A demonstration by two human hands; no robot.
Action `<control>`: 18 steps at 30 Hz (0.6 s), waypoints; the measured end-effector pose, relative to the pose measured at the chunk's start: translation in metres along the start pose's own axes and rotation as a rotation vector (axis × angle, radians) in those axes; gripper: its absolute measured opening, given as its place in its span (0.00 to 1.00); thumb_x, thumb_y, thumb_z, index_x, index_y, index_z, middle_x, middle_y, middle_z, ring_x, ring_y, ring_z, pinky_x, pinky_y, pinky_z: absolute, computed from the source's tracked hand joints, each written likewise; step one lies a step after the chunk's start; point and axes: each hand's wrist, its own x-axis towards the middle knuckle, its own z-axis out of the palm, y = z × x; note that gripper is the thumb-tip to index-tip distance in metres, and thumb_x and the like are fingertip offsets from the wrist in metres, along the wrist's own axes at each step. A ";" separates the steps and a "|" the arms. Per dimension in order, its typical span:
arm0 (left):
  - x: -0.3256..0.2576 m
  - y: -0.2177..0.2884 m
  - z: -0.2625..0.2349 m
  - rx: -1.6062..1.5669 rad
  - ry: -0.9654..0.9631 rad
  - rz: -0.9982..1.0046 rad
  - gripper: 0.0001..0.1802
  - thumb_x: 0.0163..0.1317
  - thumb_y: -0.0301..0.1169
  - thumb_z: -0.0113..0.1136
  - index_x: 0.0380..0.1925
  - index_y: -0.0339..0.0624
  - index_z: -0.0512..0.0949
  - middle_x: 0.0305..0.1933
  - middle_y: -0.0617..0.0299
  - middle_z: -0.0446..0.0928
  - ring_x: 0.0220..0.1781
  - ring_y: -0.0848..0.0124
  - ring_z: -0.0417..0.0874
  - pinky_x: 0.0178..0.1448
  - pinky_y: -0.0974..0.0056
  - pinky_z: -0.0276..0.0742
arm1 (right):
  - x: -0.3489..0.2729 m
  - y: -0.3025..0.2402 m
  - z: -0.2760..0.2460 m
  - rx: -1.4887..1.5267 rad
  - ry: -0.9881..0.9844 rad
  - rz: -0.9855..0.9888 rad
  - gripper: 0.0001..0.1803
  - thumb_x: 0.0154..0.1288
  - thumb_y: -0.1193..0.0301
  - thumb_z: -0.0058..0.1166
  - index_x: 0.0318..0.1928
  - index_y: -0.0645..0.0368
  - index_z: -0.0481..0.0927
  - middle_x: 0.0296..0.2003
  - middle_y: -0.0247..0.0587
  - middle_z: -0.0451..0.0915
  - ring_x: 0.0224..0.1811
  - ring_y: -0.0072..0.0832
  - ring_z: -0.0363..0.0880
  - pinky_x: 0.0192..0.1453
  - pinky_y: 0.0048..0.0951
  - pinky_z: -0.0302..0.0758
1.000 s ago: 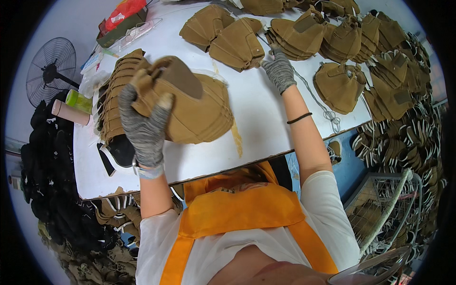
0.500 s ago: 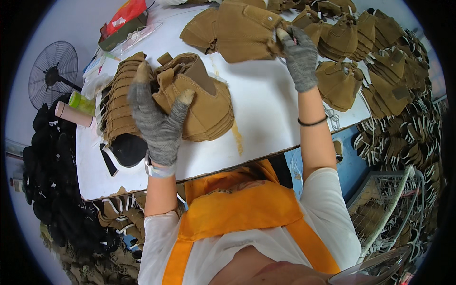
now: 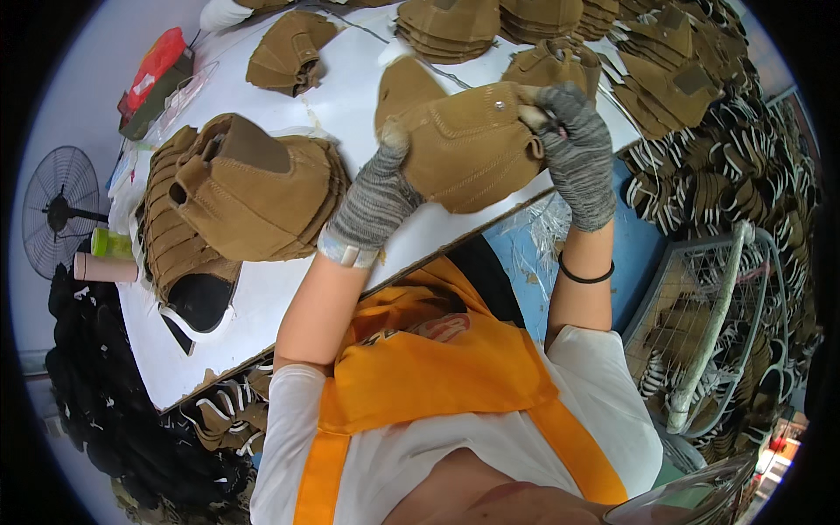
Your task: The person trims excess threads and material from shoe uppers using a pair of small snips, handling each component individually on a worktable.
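Observation:
Both my hands wear grey knitted gloves and hold one tan suede shoe upper [image 3: 468, 149] above the near edge of the white table [image 3: 262, 297]. My left hand [image 3: 376, 197] grips its lower left edge. My right hand [image 3: 573, 153] pinches its right end. A stack of the same tan uppers [image 3: 249, 197] lies on the table to the left, with a folded one on top.
More piles of tan uppers [image 3: 455, 26] cover the far side of the table and the right [image 3: 665, 79]. A red packet [image 3: 153, 61], a green bottle [image 3: 109, 242] and a fan [image 3: 57, 219] are at the left. A wire rack [image 3: 709, 341] stands at the right.
My left hand left the stack on the left and came over to the upper my right hand picked from the far piles. Both hands now hold it nearer to me.

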 end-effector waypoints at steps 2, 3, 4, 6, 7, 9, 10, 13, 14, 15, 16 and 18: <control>0.014 -0.007 0.014 0.143 0.109 0.060 0.33 0.63 0.44 0.59 0.61 0.36 0.63 0.61 0.50 0.68 0.62 0.60 0.71 0.65 0.56 0.70 | 0.000 0.008 0.000 0.002 -0.002 -0.050 0.14 0.56 0.80 0.54 0.45 0.61 0.81 0.40 0.41 0.81 0.41 0.34 0.79 0.49 0.28 0.74; 0.020 -0.010 0.020 0.216 0.163 0.092 0.33 0.62 0.44 0.59 0.61 0.36 0.62 0.61 0.50 0.68 0.61 0.60 0.72 0.64 0.56 0.70 | 0.000 0.007 0.000 0.096 0.099 0.011 0.13 0.58 0.78 0.54 0.45 0.60 0.81 0.39 0.40 0.81 0.40 0.32 0.79 0.48 0.27 0.74; 0.024 -0.012 0.023 0.288 0.147 0.157 0.34 0.61 0.45 0.61 0.61 0.36 0.63 0.60 0.51 0.69 0.59 0.61 0.74 0.64 0.58 0.71 | 0.002 0.001 0.003 0.193 0.197 0.067 0.12 0.60 0.76 0.54 0.45 0.60 0.81 0.39 0.38 0.81 0.39 0.29 0.78 0.47 0.26 0.74; 0.027 -0.018 0.015 0.336 0.145 0.233 0.34 0.60 0.46 0.61 0.60 0.36 0.64 0.58 0.52 0.70 0.59 0.62 0.74 0.63 0.59 0.71 | -0.002 -0.008 -0.002 0.272 0.372 0.237 0.10 0.67 0.67 0.54 0.45 0.57 0.81 0.37 0.32 0.81 0.37 0.19 0.76 0.43 0.23 0.73; 0.028 -0.022 0.008 0.355 0.143 0.272 0.34 0.60 0.46 0.62 0.59 0.36 0.65 0.58 0.53 0.70 0.58 0.63 0.74 0.63 0.59 0.71 | -0.004 -0.008 -0.007 0.364 0.426 0.343 0.13 0.67 0.63 0.54 0.45 0.58 0.81 0.34 0.31 0.79 0.34 0.18 0.74 0.41 0.21 0.73; 0.028 -0.025 -0.011 0.449 0.144 0.333 0.34 0.60 0.45 0.61 0.59 0.36 0.65 0.58 0.55 0.70 0.58 0.65 0.72 0.65 0.61 0.67 | -0.014 -0.004 -0.014 0.546 0.476 0.551 0.17 0.67 0.56 0.53 0.41 0.58 0.82 0.28 0.31 0.77 0.29 0.18 0.72 0.36 0.21 0.70; 0.028 -0.026 -0.019 0.519 0.129 0.372 0.34 0.60 0.45 0.61 0.59 0.35 0.65 0.58 0.55 0.70 0.59 0.65 0.72 0.65 0.61 0.66 | -0.021 -0.006 -0.016 0.466 0.348 0.583 0.21 0.67 0.52 0.52 0.37 0.58 0.82 0.25 0.30 0.76 0.26 0.19 0.70 0.34 0.21 0.69; 0.025 -0.023 -0.035 0.672 0.106 0.398 0.33 0.61 0.45 0.61 0.59 0.35 0.65 0.59 0.56 0.70 0.59 0.66 0.70 0.66 0.62 0.63 | -0.028 -0.005 -0.003 0.415 0.007 0.760 0.32 0.66 0.41 0.45 0.21 0.56 0.80 0.17 0.28 0.70 0.20 0.20 0.62 0.28 0.24 0.62; 0.021 -0.023 -0.035 0.669 0.102 0.391 0.33 0.60 0.45 0.61 0.59 0.35 0.65 0.59 0.56 0.70 0.60 0.66 0.70 0.66 0.62 0.63 | -0.033 0.004 0.003 0.470 -0.026 0.782 0.30 0.65 0.43 0.48 0.22 0.57 0.79 0.17 0.28 0.70 0.18 0.18 0.62 0.26 0.22 0.61; 0.019 -0.022 -0.035 0.666 0.098 0.384 0.34 0.60 0.46 0.61 0.59 0.35 0.65 0.59 0.56 0.69 0.60 0.66 0.70 0.66 0.62 0.64 | -0.036 0.013 0.009 0.526 -0.059 0.803 0.28 0.65 0.45 0.50 0.23 0.57 0.79 0.17 0.28 0.70 0.16 0.17 0.61 0.23 0.21 0.60; 0.017 -0.019 -0.036 0.646 0.108 0.334 0.43 0.52 0.48 0.69 0.63 0.42 0.60 0.62 0.58 0.65 0.63 0.61 0.66 0.70 0.54 0.62 | -0.034 0.011 0.011 0.628 -0.064 0.850 0.25 0.64 0.47 0.53 0.25 0.57 0.78 0.17 0.28 0.70 0.15 0.16 0.61 0.21 0.20 0.59; 0.016 -0.016 -0.041 0.675 0.074 0.312 0.44 0.52 0.50 0.69 0.63 0.42 0.59 0.62 0.58 0.65 0.64 0.61 0.66 0.70 0.53 0.61 | -0.028 0.003 0.015 0.835 -0.074 0.940 0.21 0.63 0.52 0.57 0.28 0.58 0.78 0.17 0.29 0.71 0.12 0.14 0.60 0.17 0.18 0.56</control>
